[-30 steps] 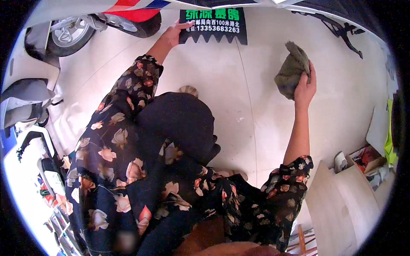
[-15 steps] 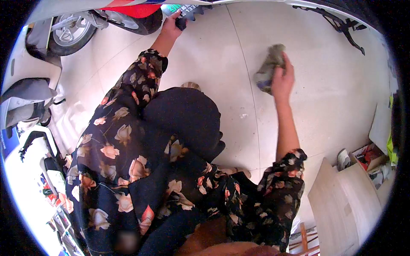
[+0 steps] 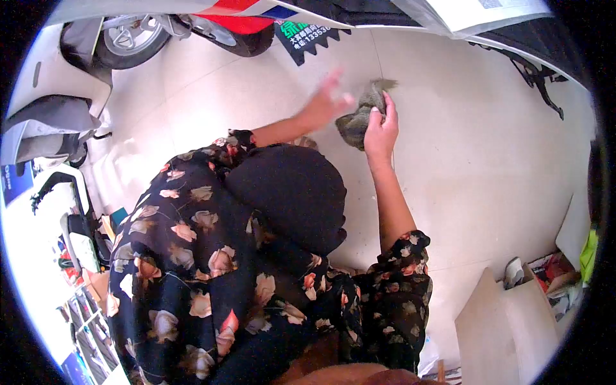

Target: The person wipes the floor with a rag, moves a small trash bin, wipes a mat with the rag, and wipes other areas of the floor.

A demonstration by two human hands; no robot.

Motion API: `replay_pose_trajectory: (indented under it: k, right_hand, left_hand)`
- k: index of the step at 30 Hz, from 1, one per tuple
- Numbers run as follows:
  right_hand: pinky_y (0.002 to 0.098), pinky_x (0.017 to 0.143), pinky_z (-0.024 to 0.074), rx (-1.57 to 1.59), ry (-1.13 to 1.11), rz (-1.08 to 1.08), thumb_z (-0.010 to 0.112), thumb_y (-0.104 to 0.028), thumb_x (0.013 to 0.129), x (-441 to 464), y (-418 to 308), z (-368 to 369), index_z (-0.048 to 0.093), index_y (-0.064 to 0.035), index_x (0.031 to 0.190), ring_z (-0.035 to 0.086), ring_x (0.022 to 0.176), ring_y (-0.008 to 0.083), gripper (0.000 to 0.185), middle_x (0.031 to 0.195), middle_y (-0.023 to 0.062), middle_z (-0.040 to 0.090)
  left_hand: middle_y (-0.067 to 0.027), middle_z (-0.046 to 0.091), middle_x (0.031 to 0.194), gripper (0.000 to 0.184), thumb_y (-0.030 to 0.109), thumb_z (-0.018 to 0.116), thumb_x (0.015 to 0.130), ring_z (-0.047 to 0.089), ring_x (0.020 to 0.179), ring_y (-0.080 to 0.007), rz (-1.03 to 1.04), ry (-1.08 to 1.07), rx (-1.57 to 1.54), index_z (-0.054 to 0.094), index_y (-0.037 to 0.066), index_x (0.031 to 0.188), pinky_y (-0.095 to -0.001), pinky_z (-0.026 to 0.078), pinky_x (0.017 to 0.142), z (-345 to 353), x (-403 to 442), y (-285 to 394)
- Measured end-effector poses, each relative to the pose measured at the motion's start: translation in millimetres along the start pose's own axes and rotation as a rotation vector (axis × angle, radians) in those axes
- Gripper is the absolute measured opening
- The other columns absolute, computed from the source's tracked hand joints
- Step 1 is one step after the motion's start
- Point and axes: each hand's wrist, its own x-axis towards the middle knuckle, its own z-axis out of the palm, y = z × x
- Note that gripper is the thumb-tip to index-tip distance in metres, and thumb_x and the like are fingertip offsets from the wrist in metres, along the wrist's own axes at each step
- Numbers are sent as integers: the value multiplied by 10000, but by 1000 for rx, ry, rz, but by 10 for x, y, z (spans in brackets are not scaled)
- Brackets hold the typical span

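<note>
A crumpled grey-green cloth (image 3: 360,119) is gripped in my right hand (image 3: 381,131), thumb and fingers pressed on its right side. Just left of the cloth, my left hand (image 3: 326,102) is blurred by motion, its fingers apart and nothing in them. Beyond my hands, a dark mud flap (image 3: 309,40) with green and white lettering and a jagged lower edge hangs at the top, partly hidden by the vehicle body above it.
Scooter wheels (image 3: 133,40) stand at the upper left, beside red bodywork (image 3: 247,23). A black kickstand (image 3: 542,83) is at the upper right. Boards (image 3: 507,321) and an open box (image 3: 555,273) lie at the lower right.
My left hand has let go of the mud flap and come down toward the cloth. My right hand has moved left with the cloth.
</note>
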Motion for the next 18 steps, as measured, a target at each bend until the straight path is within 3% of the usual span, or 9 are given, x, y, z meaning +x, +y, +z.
replay_pose_trajectory:
  k: [2,5,7,8,9,10,13,17,18]
  right_hand:
    - [390,1052,370,129,-25,82,502,-164,929,-8,25,-24,485,-33,1345,500,1237,319,436,1348,203,509]
    - [349,950,442,308,-172,236,470,-271,967,66,48,-200,456,-83,1397,490,1213,250,470,1370,135,496]
    - [369,955,456,131,-217,195,459,-298,990,78,-203,-406,465,-101,1400,562,1142,260,455,1298,176,539]
    - [368,921,477,-82,-211,27,466,-287,990,132,-70,-618,471,-124,1400,580,1108,260,441,1279,171,549]
    - [368,888,499,-298,-188,-141,474,-275,990,245,121,-941,477,-146,1399,597,1074,260,429,1259,166,558]
    - [362,883,505,-359,-129,-101,500,-212,979,329,143,-1192,498,-149,1381,607,1060,269,407,1234,162,574]
    - [385,882,513,-583,-32,-115,524,-180,970,381,387,-1952,573,-93,1303,646,1011,288,348,1158,200,635]
    - [397,876,505,-807,-21,-58,498,-189,983,1,650,-2730,573,-55,1294,648,1007,313,346,1136,205,653]
    - [408,862,505,-835,-55,135,495,-182,982,-95,605,-2801,579,-52,1283,648,977,324,339,1101,203,657]
  left_hand:
    - [-179,445,1400,857,304,711,839,437,1258,-230,-126,-334,-395,233,52,1504,-371,351,1057,256,-205,299]
    - [-161,463,1405,804,257,706,826,447,1255,-180,-430,-396,-451,296,80,1494,-339,369,1039,120,-82,536]
    - [-157,517,1341,755,218,703,804,482,1231,-203,-317,-240,-370,359,97,1465,-348,390,1022,-71,34,568]
    - [-155,543,1309,733,198,701,793,499,1219,-214,-259,-163,-329,391,105,1451,-353,400,1013,-182,95,527]
    - [-166,545,1273,719,178,696,777,514,1190,-262,-75,-2,-117,410,118,1434,-370,414,1000,-256,196,356]
    - [-177,546,1238,708,157,692,760,528,1161,-309,112,160,90,428,130,1417,-386,429,987,-330,271,173]
    - [-191,465,1275,683,178,694,758,492,1138,-395,100,307,651,445,166,1394,-448,449,968,-606,305,-70]
    - [-182,458,1287,721,200,716,749,493,1155,-382,-25,385,775,422,182,1407,-459,485,913,-298,405,-494]
    - [-179,458,1290,703,192,707,756,494,1157,-376,4,307,761,426,180,1400,-460,488,906,-210,476,-415]
